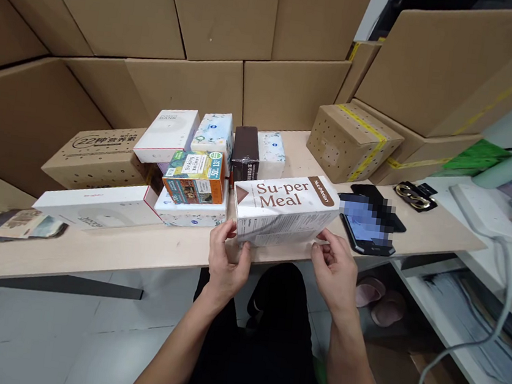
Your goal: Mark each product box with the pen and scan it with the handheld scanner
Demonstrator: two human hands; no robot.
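A white and brown "Su-per Meal" carton (286, 211) lies on its side near the front edge of the wooden table. At its lower left corner, the fingers and thumb of my left hand (229, 257) close around the edge. My right hand (336, 269) has its fingers curled, with the tips against the carton's lower right corner. Just left of the carton stand an orange and green "Binking" box (196, 179) and a tissue pack (191, 214). Behind it are a dark brown box (246, 154) and another tissue pack (272, 150).
White power bank boxes (97, 208) and a printed carton (97, 158) occupy the left side. A phone (365, 226) and metal rings (415, 196) lie to the right. Behind them sits a yellow-taped box (352, 141). Large cardboard boxes (221, 12) wall the back. A grey cable (504, 288) hangs at right.
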